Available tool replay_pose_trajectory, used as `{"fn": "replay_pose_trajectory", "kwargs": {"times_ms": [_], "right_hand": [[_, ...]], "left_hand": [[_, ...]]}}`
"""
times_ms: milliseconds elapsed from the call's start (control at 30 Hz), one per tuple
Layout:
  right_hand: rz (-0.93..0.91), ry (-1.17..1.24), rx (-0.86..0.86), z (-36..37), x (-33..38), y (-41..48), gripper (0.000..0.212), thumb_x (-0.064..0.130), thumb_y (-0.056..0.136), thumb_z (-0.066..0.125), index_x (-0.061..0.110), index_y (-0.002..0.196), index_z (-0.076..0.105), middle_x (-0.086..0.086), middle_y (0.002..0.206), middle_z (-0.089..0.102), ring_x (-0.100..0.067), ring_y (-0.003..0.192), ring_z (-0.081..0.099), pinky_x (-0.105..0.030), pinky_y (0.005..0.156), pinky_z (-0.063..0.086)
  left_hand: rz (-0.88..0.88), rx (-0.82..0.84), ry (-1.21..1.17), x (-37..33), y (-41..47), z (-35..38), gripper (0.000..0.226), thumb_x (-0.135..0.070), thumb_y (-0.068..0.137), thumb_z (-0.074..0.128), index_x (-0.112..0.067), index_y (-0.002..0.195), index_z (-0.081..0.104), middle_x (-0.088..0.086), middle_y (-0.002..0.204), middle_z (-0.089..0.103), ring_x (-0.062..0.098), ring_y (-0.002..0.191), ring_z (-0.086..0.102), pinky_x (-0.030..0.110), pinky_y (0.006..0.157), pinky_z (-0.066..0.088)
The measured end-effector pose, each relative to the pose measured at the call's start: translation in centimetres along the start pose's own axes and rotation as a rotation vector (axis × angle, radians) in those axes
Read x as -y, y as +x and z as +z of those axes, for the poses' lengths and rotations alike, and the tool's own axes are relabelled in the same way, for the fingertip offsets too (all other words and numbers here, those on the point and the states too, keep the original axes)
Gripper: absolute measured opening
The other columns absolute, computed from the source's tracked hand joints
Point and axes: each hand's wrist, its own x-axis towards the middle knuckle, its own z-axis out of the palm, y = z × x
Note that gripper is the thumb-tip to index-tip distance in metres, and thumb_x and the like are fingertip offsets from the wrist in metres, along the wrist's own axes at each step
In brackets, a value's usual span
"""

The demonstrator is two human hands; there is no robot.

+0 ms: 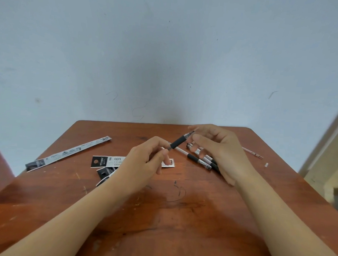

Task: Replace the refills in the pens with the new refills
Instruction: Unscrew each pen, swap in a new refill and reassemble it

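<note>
A pen (180, 141) with a black rubber grip and a clear tip section is held up over the middle of the counter (160, 205), slanting up to the right. The left hand (143, 161) pinches its lower end between thumb and fingers, closed around it. The right hand (218, 150) is loosely open, its thumb and forefinger at the pen's tip; whether they actually touch it is hard to make out.

Below the right hand lie more pens (203, 161) in a small heap on the counter, black grips and clear barrels, partly covered by the fingers, so their count is unclear. A thin refill (252, 152) lies beyond the right wrist, with a small white scrap (266, 165) near it.

To the left lies a long refill packet (69, 154), and nearer the left hand are two more packets (107, 163), partly hidden by the left forearm. A small card (169, 163) shows just right of the left hand.
</note>
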Motion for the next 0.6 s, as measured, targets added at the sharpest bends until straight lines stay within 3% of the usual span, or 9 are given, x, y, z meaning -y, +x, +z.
{"fn": "replay_pose_trajectory", "kwargs": {"times_ms": [133, 200, 267, 333, 400, 467, 600], "right_hand": [[0.042, -0.232, -0.121, -2.7, 0.7, 0.5, 0.018, 0.01, 0.083, 0.062, 0.026, 0.076, 0.065, 0.006, 0.069, 0.064, 0.002, 0.053, 0.058, -0.014, 0.055, 0.044], [0.051, -0.502, -0.243, -4.9, 0.5, 0.8, 0.016, 0.015, 0.083, 0.062, 0.021, 0.069, 0.063, 0.0, 0.069, 0.063, -0.011, 0.063, 0.06, -0.022, 0.061, 0.044], [0.164, -0.807, -0.304, -7.1, -0.4, 1.0, 0.02, 0.019, 0.082, 0.061, 0.005, 0.067, 0.063, -0.014, 0.071, 0.065, -0.029, 0.073, 0.061, -0.031, 0.066, 0.043], [0.336, -1.012, -0.223, -8.3, -1.3, 1.1, 0.025, 0.021, 0.08, 0.061, -0.003, 0.07, 0.062, -0.02, 0.076, 0.067, -0.033, 0.074, 0.063, -0.034, 0.067, 0.048], [0.447, -1.043, -0.118, -8.8, -1.8, 1.2, 0.023, 0.021, 0.08, 0.064, -0.002, 0.073, 0.065, -0.018, 0.077, 0.069, -0.028, 0.066, 0.062, -0.03, 0.061, 0.046], [0.474, -1.041, -0.06, -8.9, -1.9, 1.3, 0.02, 0.021, 0.08, 0.066, 0.001, 0.076, 0.067, -0.015, 0.075, 0.067, -0.024, 0.06, 0.059, -0.027, 0.056, 0.043], [0.493, -1.117, 0.056, -8.7, -2.2, 1.3, 0.011, 0.023, 0.074, 0.071, 0.015, 0.067, 0.068, -0.007, 0.075, 0.068, -0.019, 0.057, 0.058, -0.028, 0.061, 0.047]], "left_hand": [[-0.001, -0.014, -0.007, 0.0, 0.1, -0.2, 0.021, -0.009, 0.091, 0.045, -0.028, 0.084, 0.052, -0.005, 0.071, 0.064, 0.004, 0.051, 0.052, 0.02, 0.06, 0.045], [-0.004, -0.016, -0.006, 0.1, 0.1, -0.3, 0.022, -0.01, 0.091, 0.046, -0.03, 0.084, 0.051, -0.006, 0.07, 0.063, 0.003, 0.051, 0.052, 0.015, 0.057, 0.043], [-0.009, -0.013, -0.006, 0.2, 0.1, -0.3, 0.023, -0.011, 0.091, 0.047, -0.032, 0.083, 0.05, -0.007, 0.07, 0.063, 0.001, 0.05, 0.051, 0.012, 0.055, 0.042], [-0.011, -0.003, 0.005, 0.3, 0.1, -0.4, 0.023, -0.012, 0.09, 0.048, -0.034, 0.083, 0.049, -0.008, 0.07, 0.062, 0.0, 0.051, 0.052, 0.01, 0.055, 0.042], [-0.012, 0.004, 0.009, 0.3, 0.1, -0.4, 0.022, -0.013, 0.089, 0.05, -0.035, 0.083, 0.049, -0.008, 0.071, 0.062, 0.0, 0.052, 0.052, 0.01, 0.056, 0.043], [-0.014, 0.006, 0.014, 0.3, 0.1, -0.3, 0.022, -0.014, 0.089, 0.051, -0.035, 0.083, 0.049, -0.007, 0.072, 0.063, 0.0, 0.054, 0.053, 0.01, 0.058, 0.044], [-0.01, -0.002, 0.029, 0.3, 0.1, -0.3, 0.023, -0.015, 0.088, 0.053, -0.037, 0.082, 0.049, -0.007, 0.073, 0.063, -0.002, 0.056, 0.054, 0.011, 0.061, 0.044]]}}
